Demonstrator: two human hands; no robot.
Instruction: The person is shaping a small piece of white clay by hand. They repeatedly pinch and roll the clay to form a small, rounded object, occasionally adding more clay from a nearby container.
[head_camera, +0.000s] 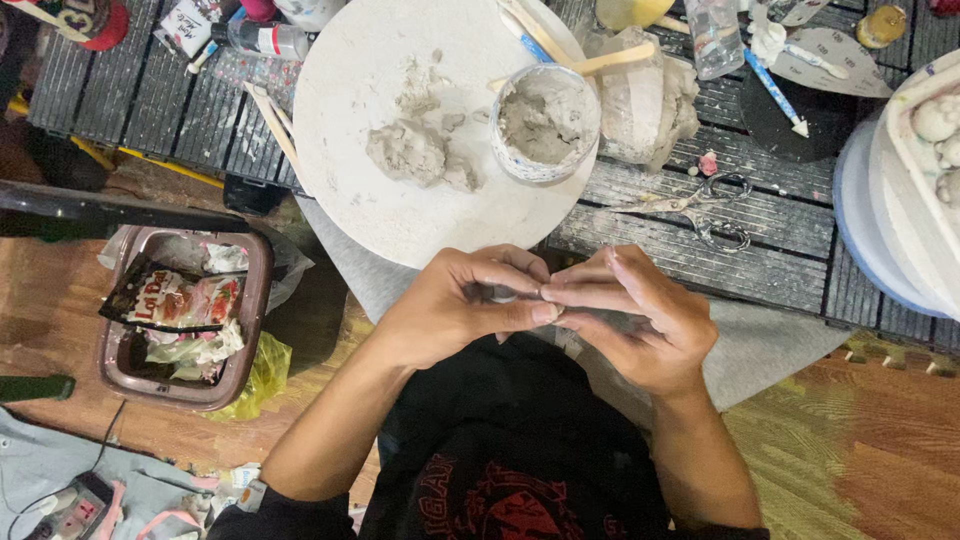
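Observation:
My left hand and my right hand meet fingertip to fingertip over my lap, just below the table edge. Between them they pinch a small grey clay piece, mostly hidden by the fingers. Ahead lies a round white board with a lump of grey clay and smaller crumbs on it. A small round tub of grey clay stands on the board's right side, with a wooden stick beside it.
Scissors lie on the dark slatted table. A clear plastic bag with clay, a blue-handled tool and bottles sit at the back. A brown bin with wrappers stands on the floor at left. White moulded shapes are at right.

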